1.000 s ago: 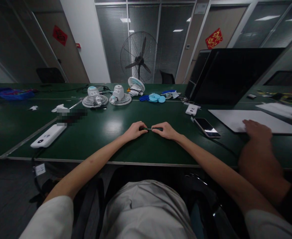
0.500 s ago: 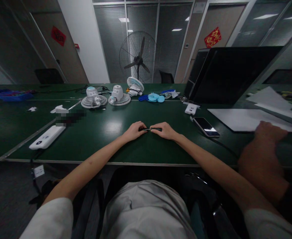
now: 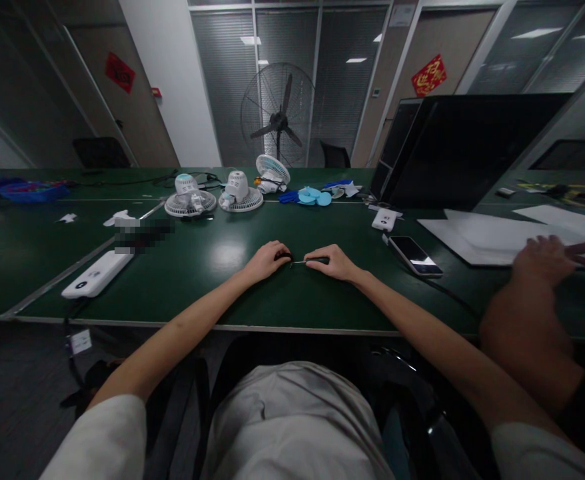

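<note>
Over the green table (image 3: 252, 300), my right hand (image 3: 340, 262) is closed around the dark handle of a screwdriver (image 3: 317, 261). Its thin metal shaft points left toward my other hand. My left hand (image 3: 267, 261) pinches a small black part (image 3: 283, 256), mostly hidden by the fingers, so its kind is unclear. The shaft's end lies close to that part; a narrow gap shows between them. A tiny dark speck appears near the tip, too small to name.
White fan heads (image 3: 241, 192) and light-blue fan blades (image 3: 314, 196) lie at the back. A phone (image 3: 415, 256) is right of my hands, before a monitor (image 3: 462, 150). A white power bank (image 3: 97, 273) sits left. A co-worker's hand (image 3: 545, 260) rests by white sheets (image 3: 452, 241).
My hands have drawn slightly apart, and the screwdriver's tip has come away from the black part. At the right, the co-worker's white sheets have shifted and a second hand has appeared.
</note>
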Demonstrator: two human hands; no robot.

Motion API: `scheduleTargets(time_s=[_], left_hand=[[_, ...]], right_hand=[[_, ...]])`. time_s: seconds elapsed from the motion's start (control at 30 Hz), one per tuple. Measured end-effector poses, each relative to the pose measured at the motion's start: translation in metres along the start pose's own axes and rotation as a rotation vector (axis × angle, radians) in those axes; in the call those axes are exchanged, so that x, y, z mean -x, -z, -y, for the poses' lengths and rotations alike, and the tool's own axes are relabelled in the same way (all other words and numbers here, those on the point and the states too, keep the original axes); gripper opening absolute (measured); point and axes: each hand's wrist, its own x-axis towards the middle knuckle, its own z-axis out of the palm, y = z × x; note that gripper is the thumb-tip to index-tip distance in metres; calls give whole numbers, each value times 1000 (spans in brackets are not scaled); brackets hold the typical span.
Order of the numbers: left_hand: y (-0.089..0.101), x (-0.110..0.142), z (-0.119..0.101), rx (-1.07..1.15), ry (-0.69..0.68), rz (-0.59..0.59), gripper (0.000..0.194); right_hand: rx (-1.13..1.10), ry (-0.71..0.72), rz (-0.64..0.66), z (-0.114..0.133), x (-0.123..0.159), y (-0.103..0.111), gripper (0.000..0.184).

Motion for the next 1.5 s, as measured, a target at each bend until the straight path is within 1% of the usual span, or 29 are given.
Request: scheduleTargets(time_s=[0.1,0.17,0.3,0.4,0.47,0.53,0.6,0.63,0.7,0.77,0.83,0.9,0.97,1.03,1.1,1.2,1.3,1.43,1.5], left_hand=[[8,5,-8,39,30,-32,24],[13,10,-18,73,17,-21,27],[18,20,-36,42,-103,53,29],[15,25,-45,-9,-221,156,28],[12,25,-47,-23,-267,216,26],[14,25,-42,-34,-273,232,26],[22,25,-27,-65,-238,204,26],[29,26,-16,-88,-207,187,27],[51,32,13,-149,-107,137,29],[80,44,47,-219,31,96,32],[112,63,81,-297,214,46,35],[143,87,110,-351,408,-16,39],[167,111,130,-382,547,-73,43],[183,131,141,-415,631,-124,46],[190,144,146,-444,672,-165,47],[192,150,152,-465,693,-200,43],[190,152,163,-496,677,-238,41],[191,158,183,-584,629,-311,45],[192,161,191,-620,638,-300,45]], right_hand=[[-20,-13,-91,0,0,1,27],[-27,-25,-158,-2,1,2,28],[-41,-51,-272,-5,1,3,28],[-48,-53,-299,-7,1,3,29],[-40,-57,-302,-7,1,2,28],[-32,-65,-300,-6,0,2,27],[-28,-68,-296,-6,0,2,27],[-27,-69,-287,-6,0,2,27],[-27,-70,-263,-5,0,3,28],[-25,-73,-245,-5,0,5,28],[-20,-74,-236,-4,1,5,28],[-19,-73,-231,-4,1,5,28],[-24,-74,-226,-4,1,5,29],[-36,-80,-221,-6,1,5,29],[-47,-86,-211,-8,1,5,30],[-50,-85,-200,-10,1,5,32],[-41,-79,-200,-10,2,5,32],[-23,-74,-214,-9,1,4,31],[-13,-72,-224,-10,1,3,31]])
